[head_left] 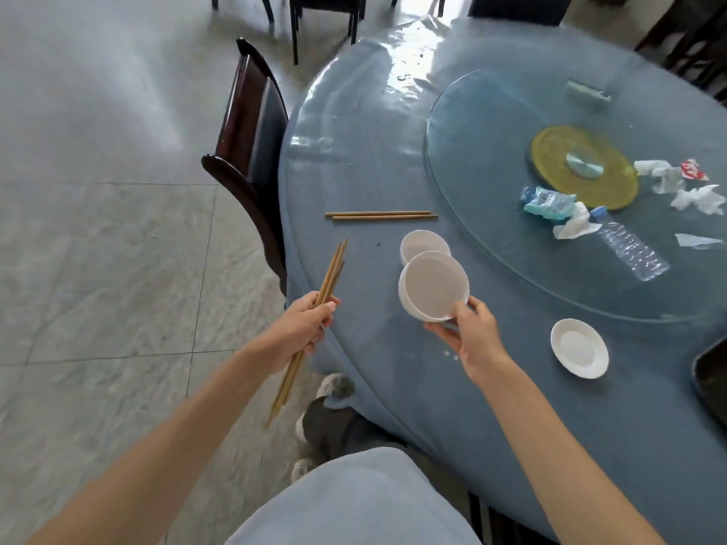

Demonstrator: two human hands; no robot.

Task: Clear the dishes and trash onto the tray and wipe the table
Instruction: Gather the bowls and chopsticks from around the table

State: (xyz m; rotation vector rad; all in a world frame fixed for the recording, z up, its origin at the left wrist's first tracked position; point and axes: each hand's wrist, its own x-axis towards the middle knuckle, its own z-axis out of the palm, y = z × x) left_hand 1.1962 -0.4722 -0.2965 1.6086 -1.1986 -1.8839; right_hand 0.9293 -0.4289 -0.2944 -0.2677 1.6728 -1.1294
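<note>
The person stands at the near edge of a round table (393, 159) covered in blue cloth under clear plastic. The left hand (305, 326) is closed around a bundle of wooden chopsticks (332, 275), gripping them near the middle so the tips point up and away while the lower ends hang down past the wrist, out over the floor beside the table edge. The right hand (470, 334) grasps a white bowl (432, 287) by its near rim and underside – thumb on the rim, fingers curled beneath – and holds it tilted above the tabletop, its mouth turned toward the camera. Just behind it, a second white bowl (419, 241) sits on the cloth, partly hidden by the held one.

Farther back, a loose pair of chopsticks (379, 216) lies flat and side by side on the table, well apart from the hands. To the right of the right hand a small white saucer (579, 348) rests on the cloth, and the dark corner of a tray (712, 373) shows at the right edge of the view.

On the glass turntable (491, 123) lies the trash – a clear plastic bottle (629, 247) on its side, a crumpled blue wrapper (547, 202), white tissues (576, 226) (more of them lie scattered toward the right edge) and a red-and-white scrap (693, 169). A dark wooden chair (251, 131) stands pushed against the table's left side.
</note>
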